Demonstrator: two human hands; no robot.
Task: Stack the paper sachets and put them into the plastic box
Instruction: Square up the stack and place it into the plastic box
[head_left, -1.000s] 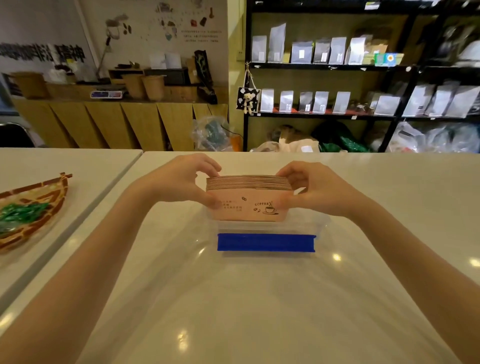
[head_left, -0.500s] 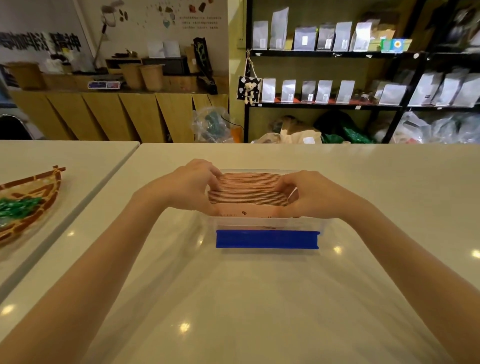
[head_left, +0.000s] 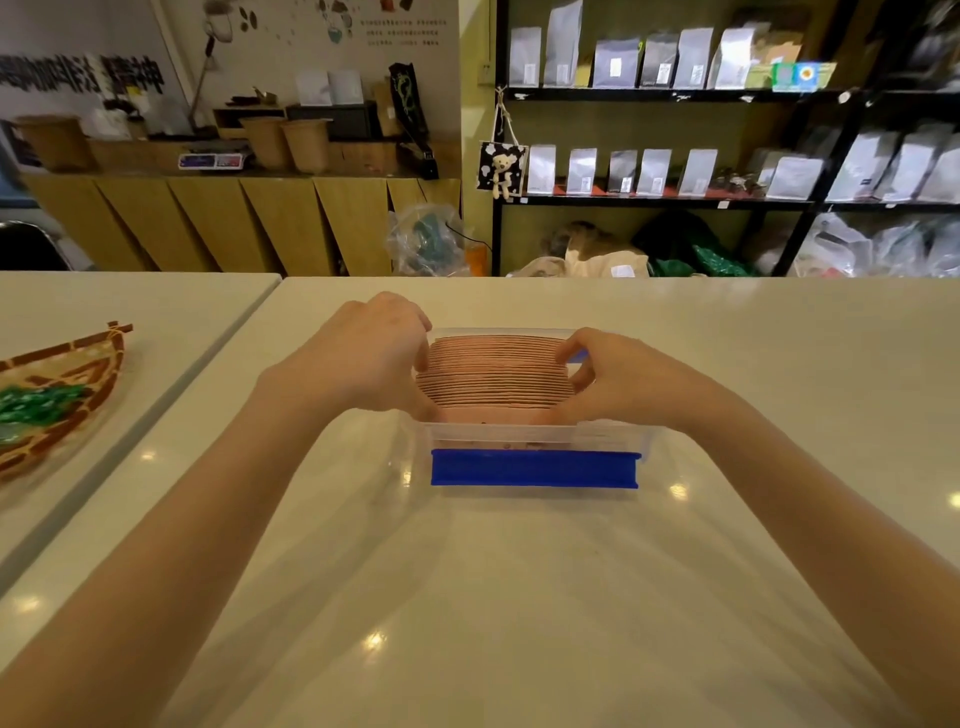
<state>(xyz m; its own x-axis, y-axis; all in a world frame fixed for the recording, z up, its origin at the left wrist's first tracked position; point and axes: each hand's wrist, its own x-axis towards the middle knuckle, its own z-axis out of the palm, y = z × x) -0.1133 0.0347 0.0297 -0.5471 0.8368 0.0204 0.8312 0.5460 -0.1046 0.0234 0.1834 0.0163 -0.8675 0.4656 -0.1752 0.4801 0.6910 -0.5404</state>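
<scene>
Lower now than a second ago: the stack of paper sachets (head_left: 493, 374), which was held clear above the plastic box (head_left: 530, 432), sits down inside it, with only the upper edges and a strip of the front sachet's face showing over the near wall. Sachets stand on edge, packed face to face, brown-pink, their top edges forming a ribbed band across the box.

Left hand (head_left: 363, 358) clasps the left end of the stack, fingers curled over the top edges, thumb down at the near face. Right hand (head_left: 618, 382) clasps the right end the same way, fingers bent over the far corner, thumb low against the front. Both hands pinch the stack between them; both reach into the box.

Box is clear plastic, rectangular, resting on the pale table (head_left: 519, 597). A blue latch (head_left: 534, 468) hangs flat along its near long wall. A bit of blue shows behind the right fingers at the far rim.

Off to the left, on a neighbouring table, a woven basket tray (head_left: 78, 379) holds something green (head_left: 36, 408); what it is cannot be told.

Behind the table, black shelves (head_left: 665, 96) carry rows of upright silver pouches (head_left: 618, 171).
</scene>
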